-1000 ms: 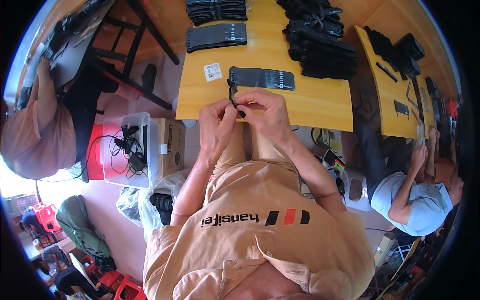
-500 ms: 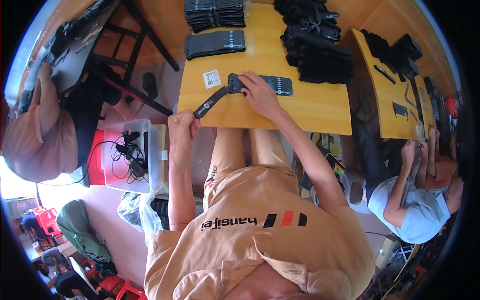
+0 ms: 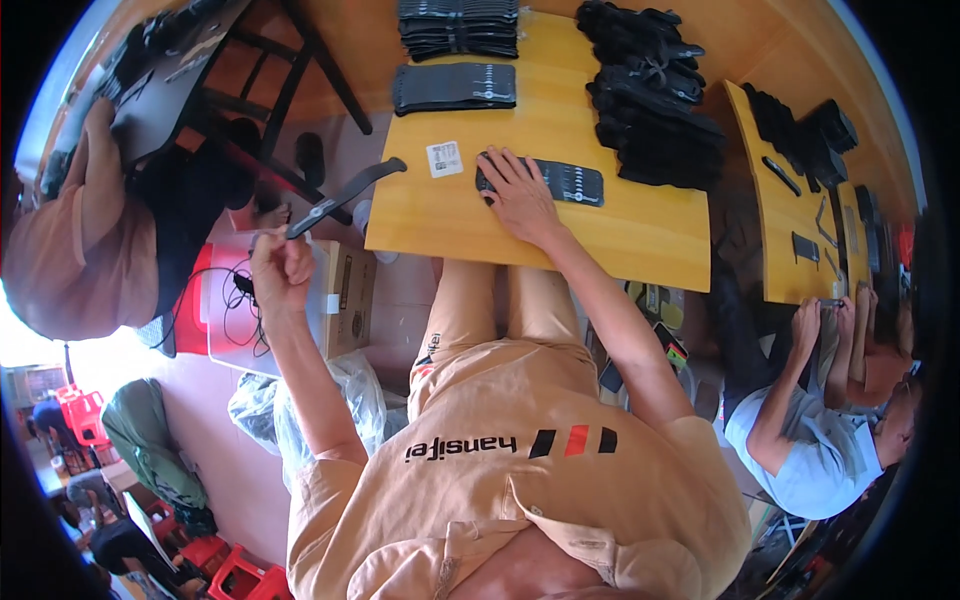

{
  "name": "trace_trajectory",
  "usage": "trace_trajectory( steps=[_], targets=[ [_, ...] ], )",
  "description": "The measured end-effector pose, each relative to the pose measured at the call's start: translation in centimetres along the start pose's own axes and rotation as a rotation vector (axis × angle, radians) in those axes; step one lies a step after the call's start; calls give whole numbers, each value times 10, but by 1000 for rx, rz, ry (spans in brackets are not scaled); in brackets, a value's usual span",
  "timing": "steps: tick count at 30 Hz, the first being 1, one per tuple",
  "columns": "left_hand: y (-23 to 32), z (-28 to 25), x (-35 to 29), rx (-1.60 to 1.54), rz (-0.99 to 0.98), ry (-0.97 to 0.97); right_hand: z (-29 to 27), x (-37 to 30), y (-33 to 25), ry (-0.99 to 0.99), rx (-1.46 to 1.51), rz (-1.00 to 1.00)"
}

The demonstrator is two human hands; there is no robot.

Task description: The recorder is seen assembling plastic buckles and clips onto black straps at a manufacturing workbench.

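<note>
My left hand (image 3: pixel 280 268) is closed round one end of a long black strap (image 3: pixel 345 197) with a pale printed mark. It is out to the left of the table, over the clear plastic bin, and the strap's free end points toward the table's left edge. On the yellow table, my right hand (image 3: pixel 520 200) lies flat with fingers stretched over the left end of a flat dark pack (image 3: pixel 575 183) with white printed marks. A white label (image 3: pixel 443 158) lies just left of that pack.
Behind lie a flat dark stack (image 3: pixel 453 87) and a tied bundle (image 3: pixel 458 28). Black soft pieces are heaped (image 3: pixel 660 140) at the back right. The clear bin (image 3: pixel 225 335) holds black cables beside a cardboard box (image 3: pixel 352 300). Other people sit at tables left and right.
My left hand has moved left, away from the table, drawing the strap clear of the pack. My right hand stays on the pack. The whole view has shifted slightly.
</note>
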State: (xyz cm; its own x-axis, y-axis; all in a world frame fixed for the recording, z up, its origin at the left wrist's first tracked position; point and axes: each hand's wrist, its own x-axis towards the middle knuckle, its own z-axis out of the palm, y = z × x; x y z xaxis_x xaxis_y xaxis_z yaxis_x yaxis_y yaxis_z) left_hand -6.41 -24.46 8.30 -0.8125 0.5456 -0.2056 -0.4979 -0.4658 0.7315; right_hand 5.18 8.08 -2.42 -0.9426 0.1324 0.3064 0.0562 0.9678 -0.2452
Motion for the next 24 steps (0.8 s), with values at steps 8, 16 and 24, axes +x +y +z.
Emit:
trace_trajectory(
  steps=[8,16,24],
  targets=[
    [-64,93,-28,837,397,205,-57,-15,-33,349,429,102],
    [-106,118,-34,1237,536,163,-99,-31,-104,235,871,-27],
    [-112,128,-36,1335,621,33,-99,-39,-100,216,1013,39]
  ],
)
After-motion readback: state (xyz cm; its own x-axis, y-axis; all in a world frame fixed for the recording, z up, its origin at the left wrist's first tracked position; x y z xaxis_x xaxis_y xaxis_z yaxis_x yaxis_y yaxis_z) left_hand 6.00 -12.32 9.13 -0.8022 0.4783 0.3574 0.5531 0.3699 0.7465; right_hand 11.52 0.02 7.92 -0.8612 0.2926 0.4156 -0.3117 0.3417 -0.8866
